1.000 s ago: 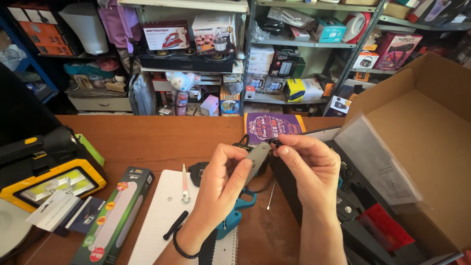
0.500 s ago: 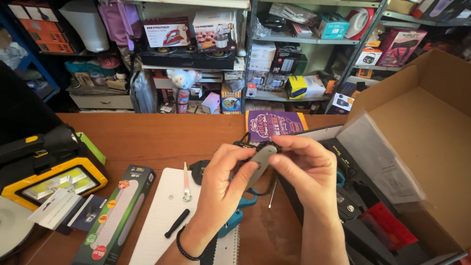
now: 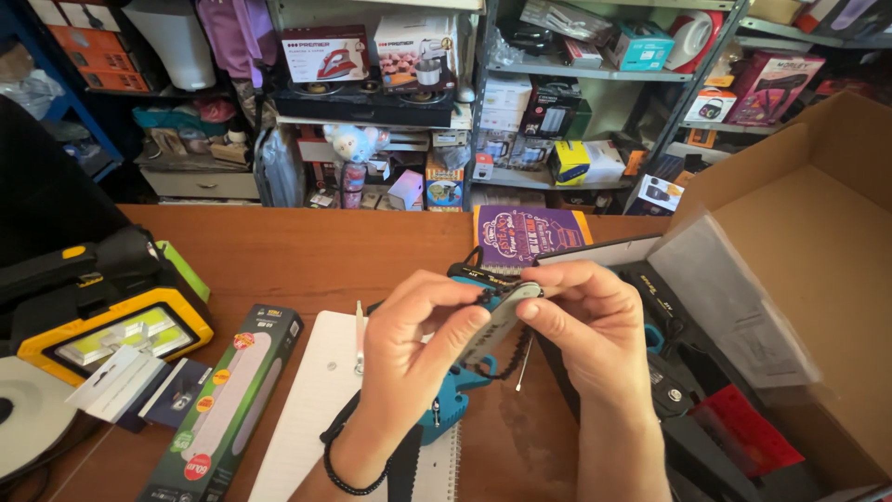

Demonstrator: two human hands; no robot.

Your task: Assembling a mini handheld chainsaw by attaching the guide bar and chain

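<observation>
Both hands (image 3: 502,339) pinch a grey bar (image 3: 490,323) beside the tool-filled cardboard box (image 3: 818,232).

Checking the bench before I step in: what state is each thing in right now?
left hand: gripping the grey bar
right hand: pinching the grey bar's upper end
grey bar: held tilted above the table
cardboard box: open, flaps up
yellow work light: lying on the table, lens up
long green package: flat, closed
</observation>
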